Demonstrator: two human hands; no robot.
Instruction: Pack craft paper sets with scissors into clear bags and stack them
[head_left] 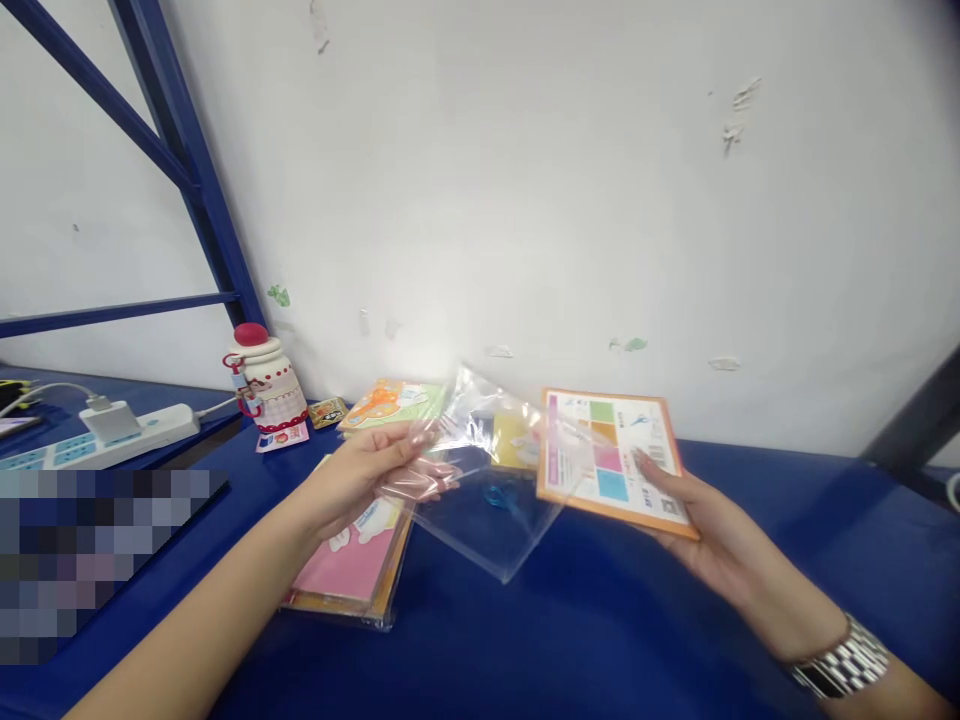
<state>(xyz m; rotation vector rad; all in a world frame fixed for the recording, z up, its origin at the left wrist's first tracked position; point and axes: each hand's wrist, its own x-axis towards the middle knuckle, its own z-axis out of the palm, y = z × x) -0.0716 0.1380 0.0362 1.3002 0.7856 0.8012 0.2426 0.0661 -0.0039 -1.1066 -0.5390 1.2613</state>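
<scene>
Currently, your left hand [360, 480] pinches one clear plastic bag [487, 490] by its edge, while your right hand [697, 530] grasps one orange-bordered paper pack [615, 460] between thumb and fingers, both held above the blue tabletop [600, 620]. The bag should prove light, soft and slippery, so keep hold at its edge; the pack looks stiffer, best gripped at its rim. Two further packs lie nearby: a pink-faced pack [345, 565] beneath your left hand, and a green-and-orange pack [390, 405] beyond it.
</scene>
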